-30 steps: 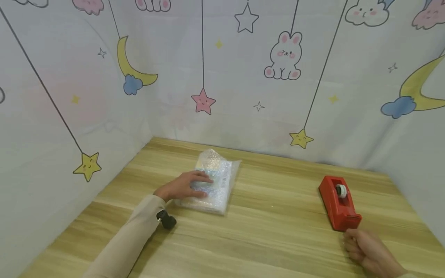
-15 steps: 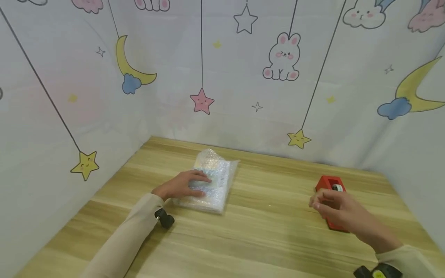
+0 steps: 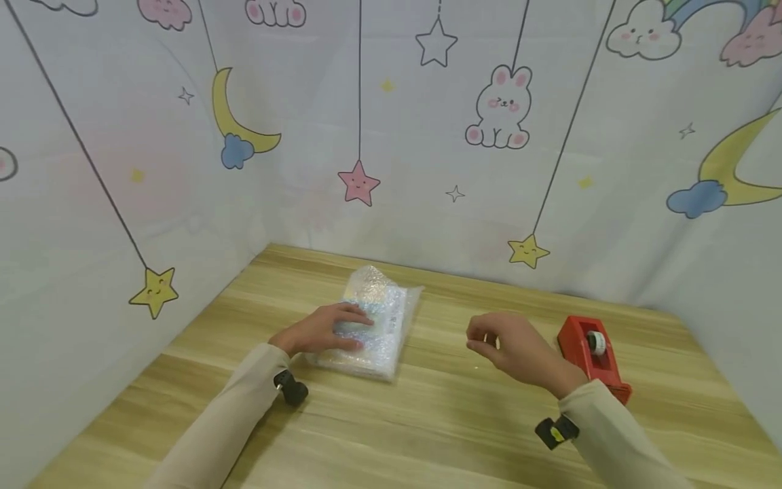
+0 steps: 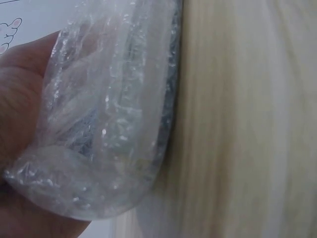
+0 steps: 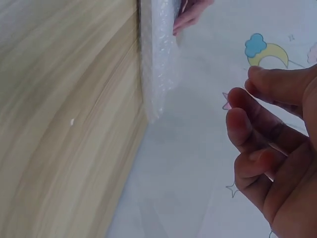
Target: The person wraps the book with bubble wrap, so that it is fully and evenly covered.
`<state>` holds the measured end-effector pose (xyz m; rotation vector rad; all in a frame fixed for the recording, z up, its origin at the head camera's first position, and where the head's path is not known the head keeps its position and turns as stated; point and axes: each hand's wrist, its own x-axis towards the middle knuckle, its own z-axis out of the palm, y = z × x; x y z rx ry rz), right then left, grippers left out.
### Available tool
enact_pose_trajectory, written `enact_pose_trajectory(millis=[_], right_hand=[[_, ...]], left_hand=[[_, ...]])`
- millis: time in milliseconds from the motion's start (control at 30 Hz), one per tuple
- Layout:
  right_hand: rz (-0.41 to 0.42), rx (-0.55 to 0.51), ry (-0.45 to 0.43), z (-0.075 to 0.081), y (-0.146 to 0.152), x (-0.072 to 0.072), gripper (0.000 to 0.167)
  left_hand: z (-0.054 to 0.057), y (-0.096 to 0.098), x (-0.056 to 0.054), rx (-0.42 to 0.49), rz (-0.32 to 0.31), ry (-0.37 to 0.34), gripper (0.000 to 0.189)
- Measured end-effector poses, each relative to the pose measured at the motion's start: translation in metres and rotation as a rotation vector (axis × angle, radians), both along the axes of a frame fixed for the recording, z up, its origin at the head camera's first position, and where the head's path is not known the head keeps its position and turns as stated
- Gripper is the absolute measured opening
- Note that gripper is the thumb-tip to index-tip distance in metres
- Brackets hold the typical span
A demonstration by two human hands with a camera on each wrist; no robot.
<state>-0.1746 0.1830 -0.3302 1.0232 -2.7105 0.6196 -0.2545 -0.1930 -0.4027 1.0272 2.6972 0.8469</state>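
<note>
A flat packet in bubble wrap (image 3: 391, 339) lies on the table, left of centre. My left hand (image 3: 326, 328) rests on its top with the fingers spread and fairly straight. In the left wrist view the bubble wrap's folded end (image 4: 99, 188) covers part of that hand. My right hand (image 3: 510, 346) is raised between packet and tape dispenser, fingers curled and thumb tip near the index tip. In the right wrist view those fingertips (image 5: 240, 121) show no visible object; I cannot tell if a clear strip of tape is between them. The red tape dispenser (image 3: 577, 339) stands behind the right wrist.
The wood-grain table (image 3: 391, 435) meets a white printed curtain (image 3: 403, 224) at the back and both sides. A small white speck (image 5: 72, 121) lies on the tabletop. A roll of tape (image 3: 597, 343) sits in the dispenser.
My right hand has moved from the dispenser's front end, up and leftward past it toward the packet, and the dispenser shows again. My left hand has stayed on the packet.
</note>
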Motion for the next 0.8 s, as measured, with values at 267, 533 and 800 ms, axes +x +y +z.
enact_pose_trajectory(millis=[267, 533, 800], right_hand=[[-0.023, 0.113, 0.048, -0.001, -0.036, -0.027, 0.010], [0.021, 0.031, -0.125, -0.019, -0.060, -0.055, 0.008], [0.037, 0.035, -0.167, -0.027, -0.083, -0.068, 0.011]], left_hand=[[-0.001, 0.000, 0.001, 0.002, -0.010, 0.008, 0.050], [-0.001, 0.000, 0.002, 0.015, -0.002, -0.020, 0.050], [0.002, 0.001, 0.001, -0.004, 0.009, -0.005, 0.049]])
